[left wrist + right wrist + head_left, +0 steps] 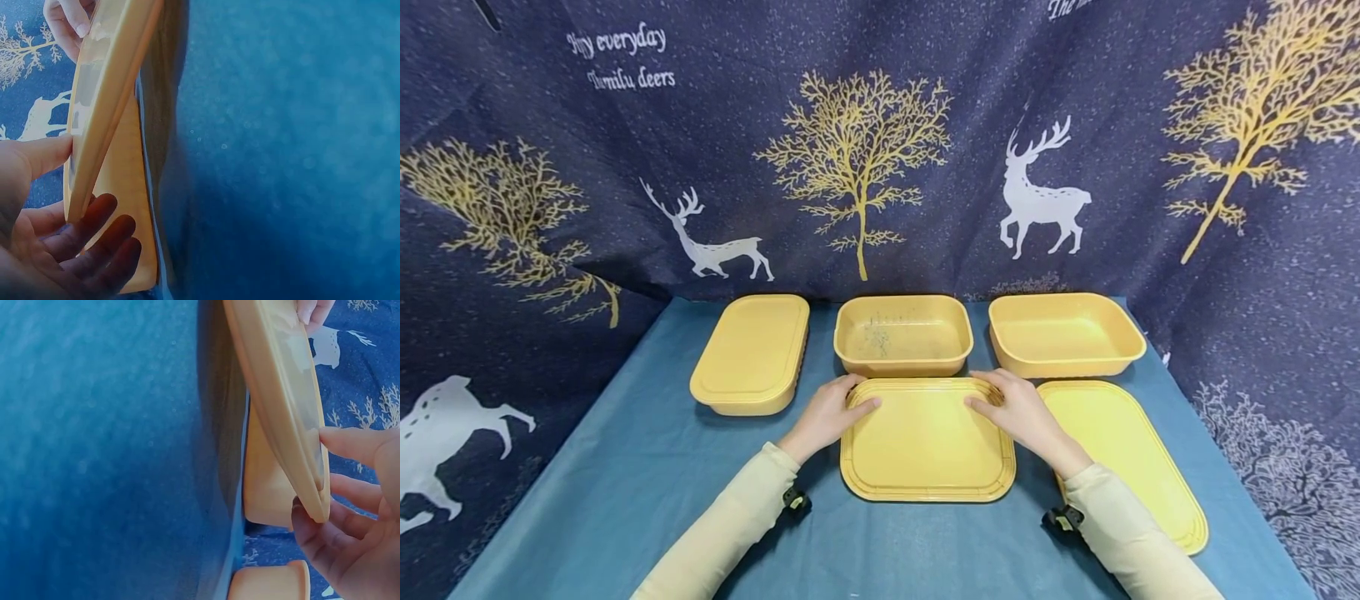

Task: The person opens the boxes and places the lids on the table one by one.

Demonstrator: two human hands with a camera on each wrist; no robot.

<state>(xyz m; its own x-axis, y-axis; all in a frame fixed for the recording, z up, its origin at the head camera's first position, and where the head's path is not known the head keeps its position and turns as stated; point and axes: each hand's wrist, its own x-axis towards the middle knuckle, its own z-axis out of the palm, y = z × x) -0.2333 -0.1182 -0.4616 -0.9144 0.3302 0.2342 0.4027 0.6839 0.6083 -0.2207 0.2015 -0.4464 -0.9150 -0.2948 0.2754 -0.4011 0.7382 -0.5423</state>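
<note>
A yellow rectangular lid is held by both hands in front of the middle container, tilted up off the cloth in the wrist views. My left hand grips its far left corner, thumb on the upper face and fingers underneath. At the far right corner my right hand pinches it the same way, with the thumb on top. Just beyond the lid stands the open yellow container, with dark bluish marks on its inside.
A yellow container with its lid on stands at the left. Another open container is at the back right. A second yellow lid lies below it, partly under the right forearm. A dark printed curtain hangs behind the blue tablecloth.
</note>
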